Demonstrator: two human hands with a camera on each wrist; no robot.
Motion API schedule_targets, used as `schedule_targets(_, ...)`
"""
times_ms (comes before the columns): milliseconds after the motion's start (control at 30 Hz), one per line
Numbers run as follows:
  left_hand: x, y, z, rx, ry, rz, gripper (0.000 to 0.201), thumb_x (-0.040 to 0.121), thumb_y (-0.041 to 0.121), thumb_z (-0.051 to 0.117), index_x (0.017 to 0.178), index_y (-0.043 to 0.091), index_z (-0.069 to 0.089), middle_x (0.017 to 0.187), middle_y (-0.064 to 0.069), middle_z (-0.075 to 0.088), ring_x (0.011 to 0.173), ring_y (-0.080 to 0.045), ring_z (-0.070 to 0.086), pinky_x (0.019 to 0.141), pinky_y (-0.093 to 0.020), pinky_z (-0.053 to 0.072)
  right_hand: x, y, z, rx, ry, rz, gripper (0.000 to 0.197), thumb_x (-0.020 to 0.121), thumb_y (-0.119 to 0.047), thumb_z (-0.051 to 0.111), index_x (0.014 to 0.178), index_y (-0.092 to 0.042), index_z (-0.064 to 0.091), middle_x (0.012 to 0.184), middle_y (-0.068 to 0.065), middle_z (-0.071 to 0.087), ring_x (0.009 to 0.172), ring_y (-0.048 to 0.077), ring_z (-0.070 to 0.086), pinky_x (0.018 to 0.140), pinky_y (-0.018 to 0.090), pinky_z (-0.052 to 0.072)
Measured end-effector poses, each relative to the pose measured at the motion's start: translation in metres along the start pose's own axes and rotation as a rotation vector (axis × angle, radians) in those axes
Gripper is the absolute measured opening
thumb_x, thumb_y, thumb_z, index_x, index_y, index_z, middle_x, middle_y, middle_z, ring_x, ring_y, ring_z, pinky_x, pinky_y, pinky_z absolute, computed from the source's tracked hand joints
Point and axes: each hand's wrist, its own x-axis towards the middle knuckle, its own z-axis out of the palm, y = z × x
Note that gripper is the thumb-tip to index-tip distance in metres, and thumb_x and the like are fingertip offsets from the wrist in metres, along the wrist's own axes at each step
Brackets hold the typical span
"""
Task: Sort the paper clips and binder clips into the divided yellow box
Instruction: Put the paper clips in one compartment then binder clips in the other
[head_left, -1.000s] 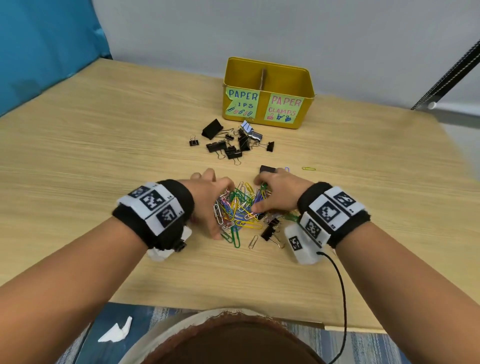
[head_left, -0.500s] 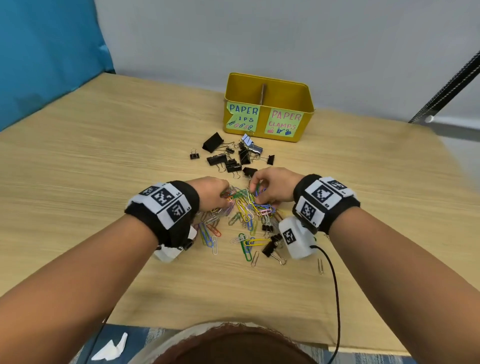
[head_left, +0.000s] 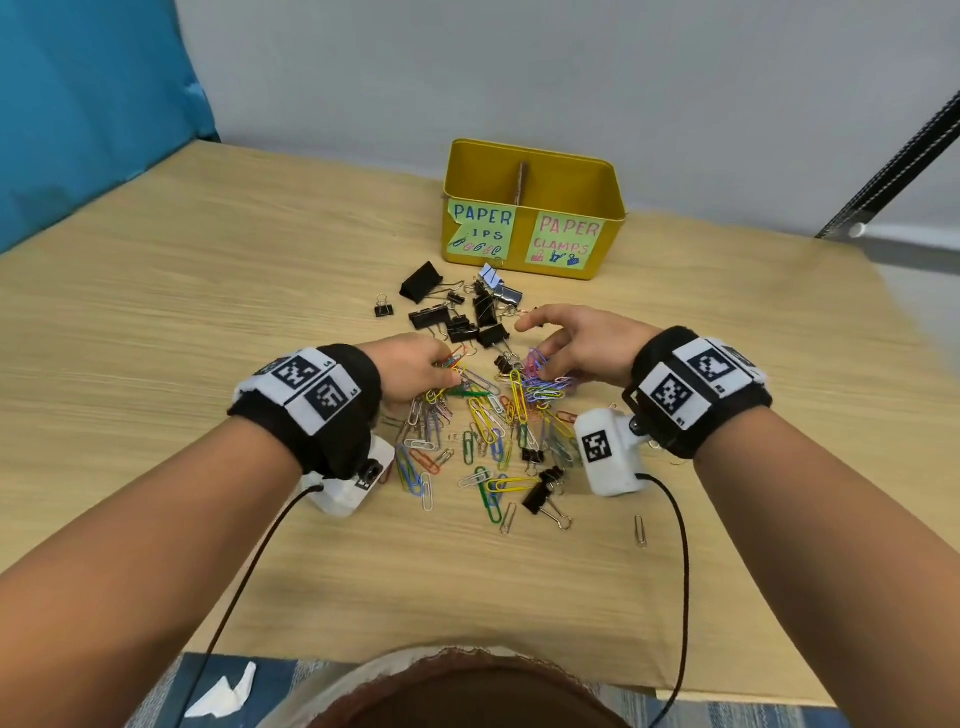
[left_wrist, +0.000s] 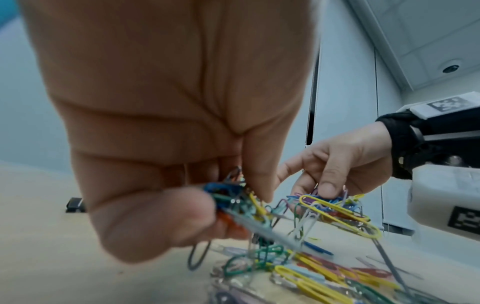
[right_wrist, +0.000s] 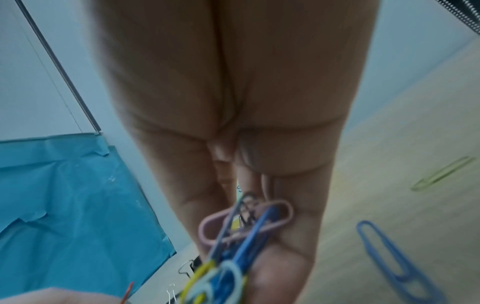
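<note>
The yellow box (head_left: 571, 166) stands at the table's far side, its left half labelled for paper clips, its right half for paper clamps. Black binder clips (head_left: 470, 317) lie in a heap in front of it. Coloured paper clips (head_left: 488, 431) are scattered nearer to me. My left hand (head_left: 423, 366) grips a bunch of paper clips (left_wrist: 239, 201) lifted off the pile. My right hand (head_left: 563, 345) pinches another bunch of paper clips (right_wrist: 241, 228), index finger stretched out; both bunches dangle above the pile.
A lone silver paper clip (head_left: 640, 530) lies near the front right. Several small binder clips (head_left: 543, 493) are mixed into the near part of the pile. The table edge (head_left: 467, 642) runs close to my body. Cables trail from both wrist cameras.
Both hands have moved away from me toward the box and risen, each lifting a bunch of paper clips; loose clips are left spread behind them.
</note>
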Motion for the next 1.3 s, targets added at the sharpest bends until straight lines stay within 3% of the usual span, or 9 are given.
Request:
schedule_targets(67, 0.003, -0.002, -0.002, -0.058, 0.028, -0.009, 0.044, 0.096, 0.030, 0.044, 0.127, -0.001, 0.046, 0.077, -0.005, 0.049, 0.052, -0.013, 0.047, 0.046, -0.023, 0.043, 0.001, -0.002, -0.002, 0.046, -0.033, -0.005, 0.035, 0.085, 0.013, 0.049, 0.107, -0.013, 0.055, 0.079, 0.008, 0.053, 0.061, 0.017, 0.048, 0.051, 0.024, 0.043)
schedule_targets(167, 0.006, -0.002, -0.009, -0.122, 0.062, 0.027, 0.049, 0.096, 0.029, 0.044, 0.130, -0.006, 0.043, 0.107, -0.027, 0.056, 0.054, -0.016, 0.046, 0.051, -0.027, 0.043, 0.004, -0.005, -0.007, 0.207, -0.030, 0.007, 0.031, 0.090, 0.009, 0.038, 0.091, -0.016, 0.057, 0.077, 0.008, 0.052, 0.051, 0.014, 0.054, 0.044, 0.022, 0.043)
schedule_targets(433, 0.019, 0.012, -0.047, -0.575, 0.081, 0.136, 0.021, 0.096, 0.014, 0.046, 0.079, 0.011, 0.056, 0.061, -0.001, 0.049, 0.034, -0.007, 0.043, 0.033, -0.016, 0.039, 0.016, -0.039, -0.037, 0.537, -0.037, -0.046, 0.032, 0.093, 0.008, 0.032, 0.090, -0.012, 0.057, 0.079, 0.010, 0.056, 0.050, 0.013, 0.059, 0.046, 0.021, 0.050)
schedule_targets(600, 0.039, 0.039, -0.107, -0.855, 0.237, 0.176, 0.011, 0.096, 0.013, 0.046, 0.096, 0.004, 0.053, 0.071, -0.002, 0.049, 0.046, -0.007, 0.045, 0.032, -0.014, 0.039, 0.038, -0.094, -0.075, 0.732, 0.093, -0.202, 0.033, 0.093, 0.009, 0.030, 0.085, -0.009, 0.056, 0.059, 0.005, 0.065, 0.042, 0.010, 0.062, 0.043, 0.017, 0.049)
schedule_targets(733, 0.072, 0.059, -0.144, -0.904, 0.385, 0.167, 0.022, 0.096, 0.015, 0.047, 0.075, 0.010, 0.051, 0.069, -0.006, 0.052, 0.036, -0.007, 0.051, 0.032, -0.015, 0.042, 0.068, -0.131, -0.089, 0.815, 0.190, -0.233, 0.032, 0.094, 0.007, 0.028, 0.082, -0.010, 0.051, 0.068, 0.009, 0.058, 0.049, 0.014, 0.058, 0.040, 0.015, 0.046)
schedule_targets(867, 0.107, 0.066, -0.159, -0.553, 0.486, 0.054, 0.027, 0.093, 0.021, 0.052, 0.073, 0.006, 0.060, 0.073, -0.013, 0.058, 0.053, -0.020, 0.050, 0.051, -0.028, 0.041, 0.105, -0.140, -0.088, 0.769, 0.296, -0.174, 0.033, 0.092, 0.010, 0.028, 0.076, -0.010, 0.049, 0.073, 0.009, 0.050, 0.055, 0.017, 0.054, 0.035, 0.014, 0.045)
schedule_targets(933, 0.117, 0.063, -0.160, -0.422, 0.482, -0.014, 0.027, 0.092, 0.021, 0.051, 0.086, 0.000, 0.066, 0.071, -0.012, 0.056, 0.061, -0.023, 0.051, 0.055, -0.030, 0.038, 0.123, -0.133, -0.088, 0.652, 0.334, -0.142, 0.032, 0.091, 0.008, 0.036, 0.073, -0.015, 0.049, 0.076, 0.003, 0.050, 0.064, 0.014, 0.052, 0.048, 0.023, 0.050)
schedule_targets(1100, 0.142, 0.055, -0.164, -0.503, 0.369, -0.034, 0.015, 0.090, 0.009, 0.052, 0.087, -0.003, 0.062, 0.089, -0.024, 0.058, 0.077, -0.029, 0.055, 0.085, -0.045, 0.051, 0.151, -0.122, -0.089, 0.560, 0.357, -0.077, 0.026, 0.092, -0.004, 0.045, 0.072, -0.020, 0.046, 0.079, -0.001, 0.049, 0.069, 0.013, 0.052, 0.063, 0.026, 0.049)
schedule_targets(1300, 0.136, 0.057, -0.161, -0.342, 0.335, -0.023, 0.038, 0.091, 0.000, 0.042, 0.127, -0.007, 0.051, 0.128, -0.026, 0.056, 0.107, -0.032, 0.059, 0.097, -0.041, 0.048, 0.156, -0.122, -0.086, 0.459, 0.268, -0.067, 0.030, 0.089, 0.002, 0.040, 0.089, -0.016, 0.064, 0.114, 0.024, 0.057, 0.087, 0.029, 0.053, 0.088, 0.048, 0.049)
